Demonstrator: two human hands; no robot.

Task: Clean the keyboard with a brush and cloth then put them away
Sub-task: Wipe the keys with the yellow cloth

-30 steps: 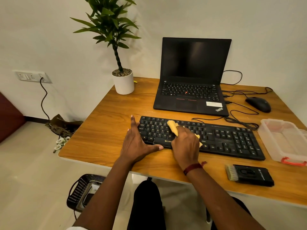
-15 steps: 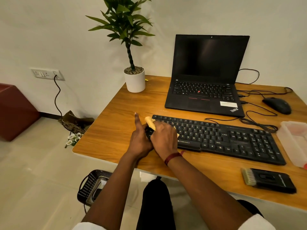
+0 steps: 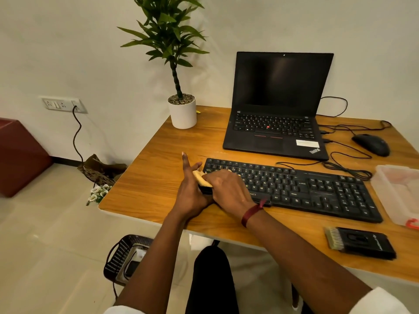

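Note:
A black keyboard (image 3: pixel 299 189) lies across the wooden desk (image 3: pixel 154 177). My right hand (image 3: pixel 226 189) presses a yellow cloth (image 3: pixel 200 177) onto the keyboard's left end; most of the cloth is hidden under the fingers. My left hand (image 3: pixel 189 189) lies against the keyboard's left edge, steadying it, with its fingers stretched out and apart. A black brush (image 3: pixel 360 242) with pale bristles rests on the desk near the front right edge, apart from both hands.
An open black laptop (image 3: pixel 276 123) stands behind the keyboard. A mouse (image 3: pixel 371 145) and tangled cables (image 3: pixel 347 166) lie at the back right. A clear plastic box (image 3: pixel 399 193) sits at the right edge. A potted plant (image 3: pixel 182 109) stands back left.
My right hand has slid the cloth from the middle-left keys to the keyboard's far left end. My left hand stays at that end. The camera has turned left.

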